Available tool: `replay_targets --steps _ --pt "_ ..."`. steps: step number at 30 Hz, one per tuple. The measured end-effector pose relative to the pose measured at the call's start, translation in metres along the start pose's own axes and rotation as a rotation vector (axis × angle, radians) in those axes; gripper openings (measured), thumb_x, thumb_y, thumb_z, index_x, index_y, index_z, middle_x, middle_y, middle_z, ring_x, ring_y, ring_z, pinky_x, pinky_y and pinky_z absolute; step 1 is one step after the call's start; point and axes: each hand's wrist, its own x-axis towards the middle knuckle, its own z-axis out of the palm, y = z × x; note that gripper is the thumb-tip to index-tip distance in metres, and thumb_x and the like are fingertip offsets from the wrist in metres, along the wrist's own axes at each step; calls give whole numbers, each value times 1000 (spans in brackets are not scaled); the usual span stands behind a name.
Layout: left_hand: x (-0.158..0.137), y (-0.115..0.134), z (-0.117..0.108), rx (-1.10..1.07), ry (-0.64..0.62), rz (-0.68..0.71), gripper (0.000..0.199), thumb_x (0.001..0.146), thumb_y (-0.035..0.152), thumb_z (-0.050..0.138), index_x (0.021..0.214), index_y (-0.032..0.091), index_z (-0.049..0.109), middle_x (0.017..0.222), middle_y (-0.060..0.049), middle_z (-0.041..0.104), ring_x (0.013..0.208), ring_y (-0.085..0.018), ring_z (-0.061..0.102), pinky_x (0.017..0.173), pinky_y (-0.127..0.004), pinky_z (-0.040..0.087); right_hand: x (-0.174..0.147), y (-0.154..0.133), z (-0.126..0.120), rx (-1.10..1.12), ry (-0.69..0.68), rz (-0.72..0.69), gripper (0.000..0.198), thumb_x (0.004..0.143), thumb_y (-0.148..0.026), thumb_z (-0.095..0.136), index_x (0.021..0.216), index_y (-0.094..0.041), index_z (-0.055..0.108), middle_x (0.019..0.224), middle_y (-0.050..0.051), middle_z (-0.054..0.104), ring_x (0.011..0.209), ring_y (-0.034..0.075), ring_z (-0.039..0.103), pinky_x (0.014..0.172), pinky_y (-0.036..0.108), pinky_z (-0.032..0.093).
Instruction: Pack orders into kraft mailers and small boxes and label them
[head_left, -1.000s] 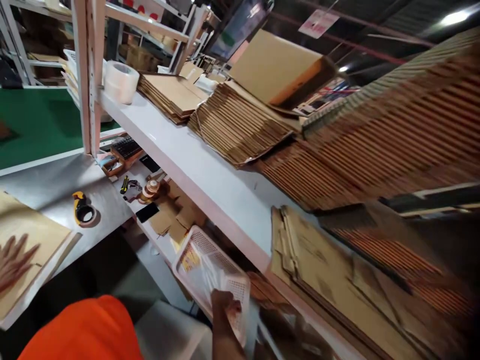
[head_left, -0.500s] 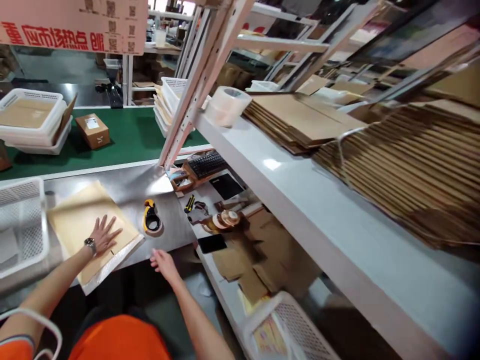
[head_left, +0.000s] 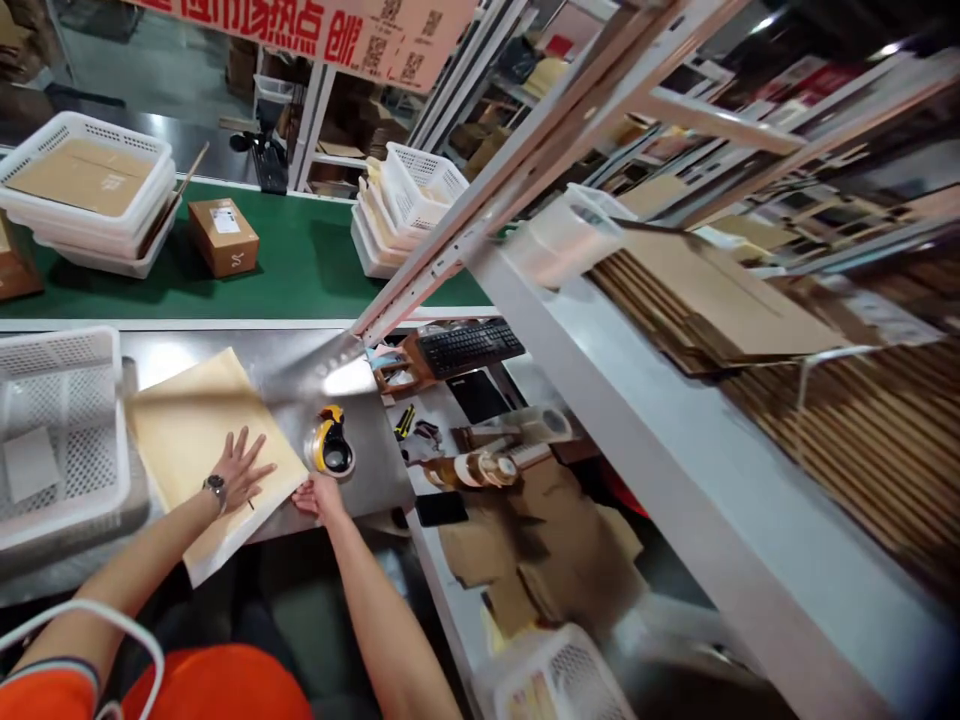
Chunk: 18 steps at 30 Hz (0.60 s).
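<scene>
A yellow padded envelope (head_left: pixel 206 410) lies slantwise on the metal worktop (head_left: pixel 375 480), its near edge with a whitish strip reaching past the worktop's front edge. My left hand (head_left: pixel 241 470), with a watch on the wrist, presses flat on the envelope with fingers spread. At the envelope's right corner, my right hand (head_left: pixel 319 497) has its fingers closed in a pinch on the edge. Just beyond that hand stands a yellow and black tape dispenser (head_left: pixel 331 442) with a roll of tape in it.
A white basket (head_left: pixel 120 430) stands left of the envelope. Behind runs a green conveyor (head_left: pixel 300 240) bearing stacked baskets and a carton (head_left: pixel 223 238). A slanting metal post (head_left: pixel 450 250) and a shelf (head_left: pixel 637 420) with flattened cardboard are at right. A phone (head_left: pixel 441 510) lies below.
My right hand has moved up to the envelope's right corner and closed on it. The left hand stays flat on the envelope. The camera view has shifted.
</scene>
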Motion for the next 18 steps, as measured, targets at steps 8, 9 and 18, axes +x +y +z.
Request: replay_targets --steps 8,9,18 --pt "1 -1 -3 -31 -39 22 65 104 54 68 167 45 58 191 -8 28 173 -61 13 131 -88 3 12 -13 35 226 9 100 32 111 -45 66 95 -18 68 90 0 75 81 15 75 75 32 66" --pt "1 -2 -5 -31 -35 31 64 105 51 66 168 45 57 191 -7 28 173 -60 14 131 -88 3 13 -14 38 242 15 102 32 112 -46 65 97 -18 68 92 0 75 82 15 75 76 32 66" --pt "-32 28 19 -26 -119 17 71 110 47 55 176 23 46 190 -16 29 176 -45 22 140 -73 14 6 -19 38 234 -27 -1 33 108 -48 65 87 -24 60 79 6 74 85 22 80 80 36 70"
